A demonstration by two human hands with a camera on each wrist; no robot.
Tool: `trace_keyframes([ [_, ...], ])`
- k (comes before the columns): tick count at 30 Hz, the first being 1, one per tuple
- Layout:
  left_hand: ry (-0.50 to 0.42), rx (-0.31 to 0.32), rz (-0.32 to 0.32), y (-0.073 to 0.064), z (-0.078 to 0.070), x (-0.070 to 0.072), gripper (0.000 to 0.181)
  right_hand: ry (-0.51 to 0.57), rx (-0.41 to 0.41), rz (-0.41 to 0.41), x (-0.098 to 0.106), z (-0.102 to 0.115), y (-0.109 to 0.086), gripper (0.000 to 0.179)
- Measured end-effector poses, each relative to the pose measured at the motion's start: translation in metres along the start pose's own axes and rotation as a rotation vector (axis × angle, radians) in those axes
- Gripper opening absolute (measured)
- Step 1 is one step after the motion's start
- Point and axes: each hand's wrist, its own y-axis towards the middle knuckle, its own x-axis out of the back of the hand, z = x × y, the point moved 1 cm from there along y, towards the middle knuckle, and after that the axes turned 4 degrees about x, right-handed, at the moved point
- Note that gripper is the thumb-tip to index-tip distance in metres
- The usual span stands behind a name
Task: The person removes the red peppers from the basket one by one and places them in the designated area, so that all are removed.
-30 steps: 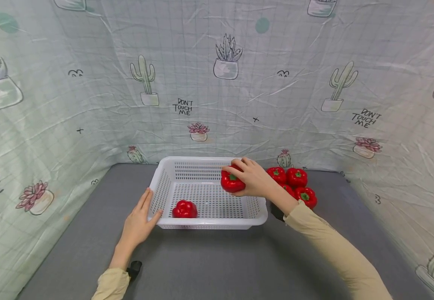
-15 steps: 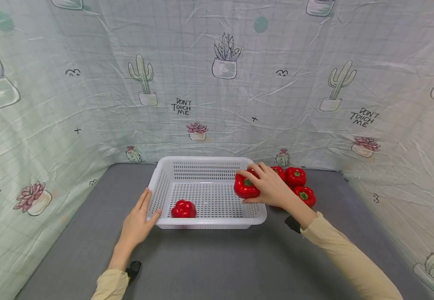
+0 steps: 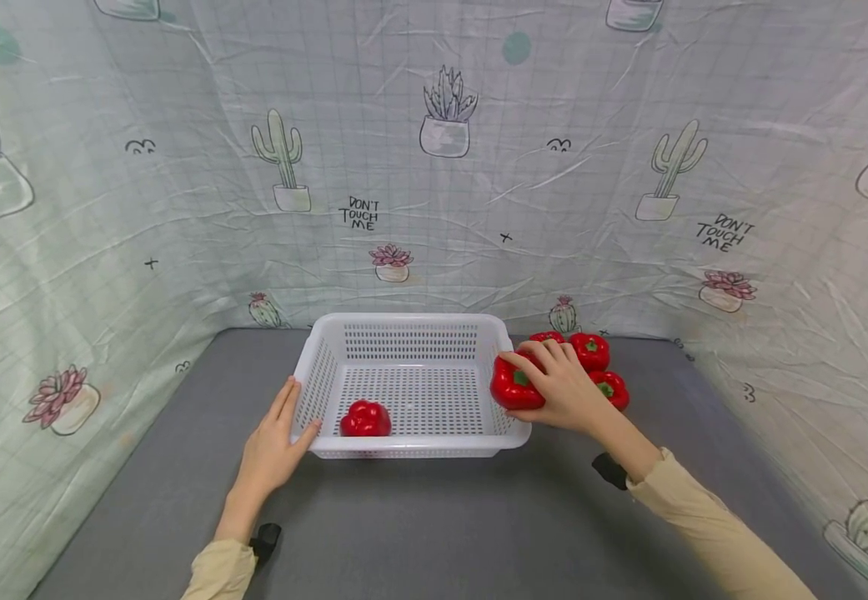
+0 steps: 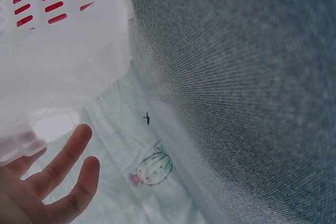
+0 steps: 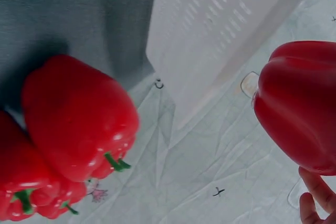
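Note:
In the head view my right hand (image 3: 567, 390) grips a red bell pepper (image 3: 512, 386) over the right rim of a white perforated basket (image 3: 418, 444). The held pepper (image 5: 300, 108) appears large at the right of the right wrist view, fingertips at its lower end. My left hand (image 3: 272, 448) rests at the basket's front left corner, thumb at the rim and fingers extended along the outer side. In the left wrist view its fingers (image 4: 63, 158) spread beside the basket wall. One red bell pepper (image 3: 365, 419) lies inside the basket, near its front left.
More red bell peppers (image 3: 589, 352) stand on the grey table (image 3: 418, 533) right of the basket, partly hidden by my right hand. Behind and at both sides hangs a pale curtain (image 3: 373, 100) printed with cacti.
My right hand has carried the gripped pepper from above the basket's interior rightward to its right rim. The left hand stays at the basket, and the pepper inside keeps its place.

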Motion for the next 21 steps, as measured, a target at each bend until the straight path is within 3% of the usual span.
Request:
trace_keyframes([
  [13, 0.001, -0.014, -0.019, 0.000, 0.000, 0.000, 0.068, -0.053, -0.039, -0.006, 0.014, -0.003, -0.042, 0.083],
  [21, -0.005, -0.007, -0.006, 0.000, 0.000, 0.001, 0.068, -0.038, -0.071, 0.004, 0.012, -0.004, -0.070, 0.076],
])
